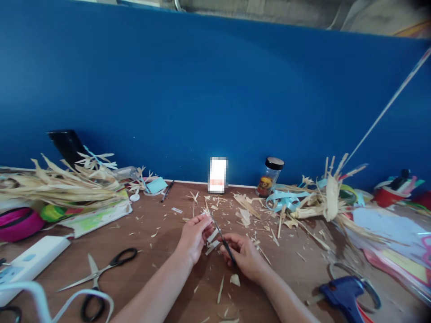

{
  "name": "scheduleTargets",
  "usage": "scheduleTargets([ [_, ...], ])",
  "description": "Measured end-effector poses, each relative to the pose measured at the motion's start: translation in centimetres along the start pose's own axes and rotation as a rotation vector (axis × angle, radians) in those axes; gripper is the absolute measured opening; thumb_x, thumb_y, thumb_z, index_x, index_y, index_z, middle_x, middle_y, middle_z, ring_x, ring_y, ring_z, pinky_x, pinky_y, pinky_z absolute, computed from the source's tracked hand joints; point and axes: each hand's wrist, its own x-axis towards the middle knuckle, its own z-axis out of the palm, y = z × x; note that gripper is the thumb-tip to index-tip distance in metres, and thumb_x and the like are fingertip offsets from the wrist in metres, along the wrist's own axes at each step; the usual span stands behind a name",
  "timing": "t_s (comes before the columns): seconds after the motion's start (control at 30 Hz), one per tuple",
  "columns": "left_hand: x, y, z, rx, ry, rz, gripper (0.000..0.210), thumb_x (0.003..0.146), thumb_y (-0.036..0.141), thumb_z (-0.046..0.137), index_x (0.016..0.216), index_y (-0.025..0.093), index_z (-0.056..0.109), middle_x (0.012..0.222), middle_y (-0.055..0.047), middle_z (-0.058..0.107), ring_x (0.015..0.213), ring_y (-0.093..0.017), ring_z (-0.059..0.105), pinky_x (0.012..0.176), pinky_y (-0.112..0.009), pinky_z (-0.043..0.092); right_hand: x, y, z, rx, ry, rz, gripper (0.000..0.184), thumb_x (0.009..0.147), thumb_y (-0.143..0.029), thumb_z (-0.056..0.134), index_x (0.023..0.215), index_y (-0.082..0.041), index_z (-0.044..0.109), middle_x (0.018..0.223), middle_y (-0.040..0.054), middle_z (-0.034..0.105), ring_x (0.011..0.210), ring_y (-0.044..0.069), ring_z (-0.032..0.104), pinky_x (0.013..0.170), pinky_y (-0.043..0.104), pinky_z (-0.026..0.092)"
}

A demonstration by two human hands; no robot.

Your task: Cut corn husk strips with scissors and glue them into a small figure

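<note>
My left hand [197,235] is closed in a pinch on a small pale piece of husk [206,214] over the middle of the desk. My right hand [240,253] is wrapped round the black handles of a slim pair of scissors [228,249]. Their blades point up and left, reaching the left fingertips. Whether the blades touch the husk is too small to tell. Around both hands lie husk scraps [245,217] and shavings. A second, larger pair of black-handled scissors [95,272] lies spread apart to the left of my left forearm.
Dried corn husks [63,190] are heaped at the left, near a white power strip [37,264]. A lidded jar [270,177], light-blue ribbon [286,200] and a husk bundle [332,197] stand back right. A blue glue gun [345,294] lies front right. Behind rises a blue partition [202,89].
</note>
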Motion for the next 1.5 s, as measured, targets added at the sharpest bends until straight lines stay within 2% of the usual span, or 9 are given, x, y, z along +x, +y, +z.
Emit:
scheduleTargets([
  [0.23,-0.11,0.01,-0.03,-0.017,0.014,-0.014,0.011,0.065,0.015,0.067,0.072,0.012,0.059,0.058,0.000,0.058,0.049,-0.006,0.054,0.050,-0.016,0.046,0.06,0.13,0.01,0.020,0.005,0.011,0.033,0.071,-0.038,0.063,0.094,-0.015,0.060,0.055,-0.0052,0.049,0.044,0.006,0.042,0.043,0.017,0.035],
  [0.47,0.09,0.11,-0.15,-0.039,0.054,0.013,0.013,0.065,0.016,0.067,0.075,0.013,0.060,0.066,-0.002,0.061,0.054,-0.006,0.056,0.050,-0.016,0.047,0.00,0.18,0.04,0.059,-0.026,-0.027,0.030,0.073,-0.036,0.062,0.095,-0.016,0.058,0.059,-0.0043,0.050,0.048,0.006,0.042,0.046,0.018,0.037],
  [0.7,0.23,-0.09,-0.22,-0.033,0.052,0.030,0.011,0.063,0.015,0.068,0.070,0.014,0.059,0.065,0.000,0.061,0.053,-0.006,0.055,0.049,-0.015,0.046,-0.05,0.03,-0.06,0.037,-0.029,-0.041,0.029,0.074,-0.036,0.060,0.095,-0.017,0.057,0.058,-0.0046,0.050,0.050,0.007,0.043,0.048,0.019,0.037],
  [0.9,0.11,0.02,0.00,-0.084,0.070,0.037,0.017,0.066,0.010,0.065,0.082,0.013,0.061,0.067,-0.003,0.064,0.057,-0.009,0.059,0.055,-0.019,0.050,0.04,-0.03,0.08,0.060,-0.011,-0.059,0.033,0.073,-0.040,0.061,0.095,-0.016,0.056,0.059,-0.0052,0.047,0.048,0.007,0.041,0.048,0.019,0.035],
  [1.13,-0.27,-0.37,0.25,-0.120,0.005,-0.018,0.010,0.067,0.009,0.064,0.075,0.012,0.058,0.071,-0.005,0.065,0.058,-0.009,0.060,0.058,-0.019,0.051,0.15,0.39,0.06,0.022,-0.022,-0.103,0.028,0.076,-0.036,0.058,0.097,-0.017,0.056,0.059,-0.0046,0.048,0.050,0.008,0.041,0.050,0.019,0.035],
  [1.3,-0.29,-0.86,0.17,-0.093,-0.051,-0.024,0.014,0.065,0.013,0.067,0.074,0.013,0.058,0.067,-0.002,0.062,0.059,-0.009,0.059,0.060,-0.021,0.051,0.10,0.22,0.00,-0.013,-0.024,-0.134,0.025,0.078,-0.033,0.056,0.097,-0.017,0.057,0.060,-0.0040,0.048,0.052,0.008,0.041,0.050,0.019,0.035],
  [1.5,-0.60,-0.71,0.29,0.064,-0.030,-0.028,0.017,0.060,0.017,0.070,0.072,0.013,0.058,0.060,0.001,0.058,0.054,-0.009,0.056,0.059,-0.024,0.051,0.11,0.11,0.09,-0.012,-0.007,-0.133,0.027,0.077,-0.034,0.057,0.097,-0.017,0.058,0.059,-0.0043,0.047,0.050,0.008,0.040,0.050,0.020,0.036],
])
